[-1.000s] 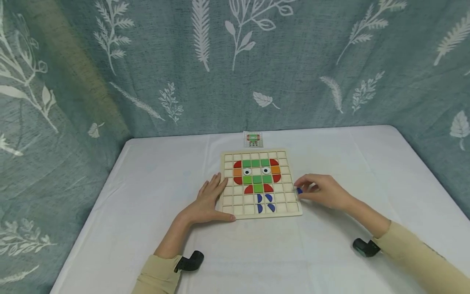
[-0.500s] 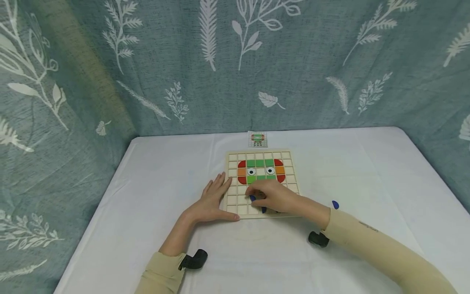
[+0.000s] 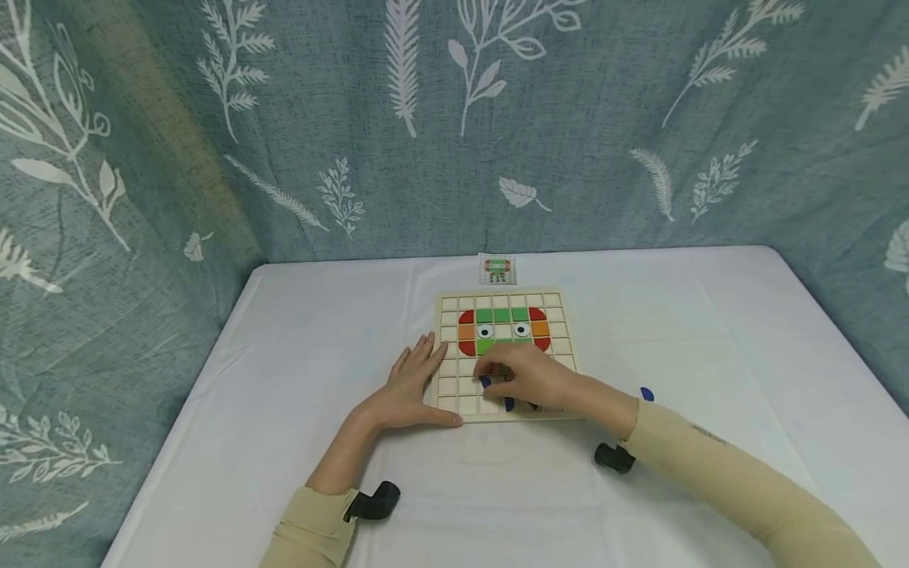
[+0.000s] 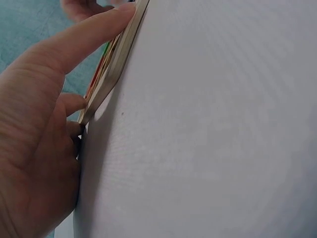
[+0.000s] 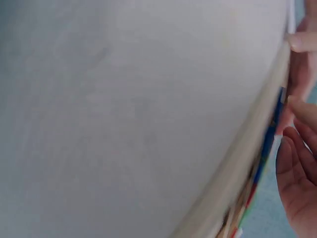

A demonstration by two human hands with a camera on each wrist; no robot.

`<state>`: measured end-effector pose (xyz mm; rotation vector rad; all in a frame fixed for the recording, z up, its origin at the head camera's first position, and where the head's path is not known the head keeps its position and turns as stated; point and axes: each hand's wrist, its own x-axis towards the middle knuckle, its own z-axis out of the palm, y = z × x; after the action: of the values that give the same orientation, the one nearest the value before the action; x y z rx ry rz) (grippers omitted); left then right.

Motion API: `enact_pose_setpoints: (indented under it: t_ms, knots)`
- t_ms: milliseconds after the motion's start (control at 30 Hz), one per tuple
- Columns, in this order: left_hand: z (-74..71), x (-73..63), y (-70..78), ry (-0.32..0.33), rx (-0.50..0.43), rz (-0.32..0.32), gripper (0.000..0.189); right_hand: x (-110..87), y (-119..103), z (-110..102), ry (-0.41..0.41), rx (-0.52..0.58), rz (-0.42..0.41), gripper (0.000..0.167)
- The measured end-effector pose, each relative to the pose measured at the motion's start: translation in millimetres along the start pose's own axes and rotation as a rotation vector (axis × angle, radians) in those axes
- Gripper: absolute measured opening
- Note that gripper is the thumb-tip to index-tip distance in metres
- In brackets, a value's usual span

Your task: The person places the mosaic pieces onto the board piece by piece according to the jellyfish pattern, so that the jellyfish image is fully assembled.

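Note:
A square wooden grid board (image 3: 449,386) lies on the table, with colored tiles forming a face-like figure in its cells. My left hand (image 3: 405,394) rests at the board's left side, fingers spread, its thumb along the near left corner. In the left wrist view that thumb (image 4: 94,34) touches the board's edge. Over the lower middle cells, my right hand (image 3: 525,375) pinches a blue rounded tile (image 3: 485,382) between thumb and fingers. Another blue tile (image 3: 509,403) shows in a cell just below; the hand hides several others.
A small picture card (image 3: 498,269) with a similar figure lies behind the board. One loose blue tile (image 3: 647,394) lies on the white tablecloth (image 3: 341,315), beside the right sleeve (image 3: 696,450). A patterned curtain (image 3: 582,118) hangs behind the table.
My right hand has moved left from beside the board to over its lower cells, carrying the blue tile. The loose blue tile on the cloth has come into sight. My left hand keeps its place.

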<state>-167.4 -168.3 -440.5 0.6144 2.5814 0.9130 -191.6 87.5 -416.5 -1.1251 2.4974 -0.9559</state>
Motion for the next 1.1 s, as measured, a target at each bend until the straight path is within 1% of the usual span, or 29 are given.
enact_pose_setpoints:
  t_ms: [100, 200, 300, 433, 500, 567, 600, 667, 833, 900, 967, 1033, 1100]
  knots:
    - [0.8, 1.0, 0.6, -0.001, -0.001, -0.020, 0.120, -12.3, 3, -13, 0.054, 0.026, 0.021, 0.019]
    - [1.6, 1.7, 1.4, 0.002, -0.004, -0.027, 0.121, -37.4, 10, -30, 0.118, 0.007, 0.061, 0.015]
    - [1.5, 1.5, 2.3, 0.007, -0.007, -0.022, 0.121, -72.6, 22, -45, 0.153, -0.040, 0.153, 0.013]
    - [1.5, 0.3, 1.6, 0.013, -0.004, -0.020, 0.120, -120.1, 34, -58, 0.153, -0.112, 0.284, 0.018]
    - [1.5, -0.3, 1.0, 0.017, -0.003, -0.019, 0.121, -138.1, 37, -61, 0.148, -0.130, 0.351, 0.023]
    - [1.4, -0.8, 0.4, 0.020, -0.003, -0.020, 0.120, -150.3, 40, -62, 0.145, -0.134, 0.402, 0.027]
    - [1.5, -1.0, 0.0, 0.021, -0.004, -0.022, 0.120, -154.2, 42, -62, 0.145, -0.135, 0.423, 0.028]
    - [1.4, -1.1, -0.3, 0.024, -0.005, -0.024, 0.120, -157.7, 45, -59, 0.153, -0.133, 0.433, 0.027]
    - [1.0, -0.5, 1.1, 0.026, -0.004, -0.029, 0.120, -152.3, 49, -53, 0.192, -0.102, 0.387, 0.019]
    - [1.2, 0.3, 1.8, 0.023, -0.005, -0.024, 0.120, -150.6, 49, -53, 0.197, -0.094, 0.380, 0.019]
    - [1.6, 1.3, 2.2, 0.018, -0.006, -0.020, 0.120, -151.1, 49, -56, 0.194, -0.096, 0.367, 0.022]
    - [2.0, 2.1, 2.4, 0.016, -0.008, -0.016, 0.121, -153.4, 52, -59, 0.178, -0.089, 0.332, 0.027]
    - [2.4, 2.6, 2.7, 0.017, -0.007, -0.014, 0.121, -155.9, 56, -63, 0.145, -0.067, 0.271, 0.033]
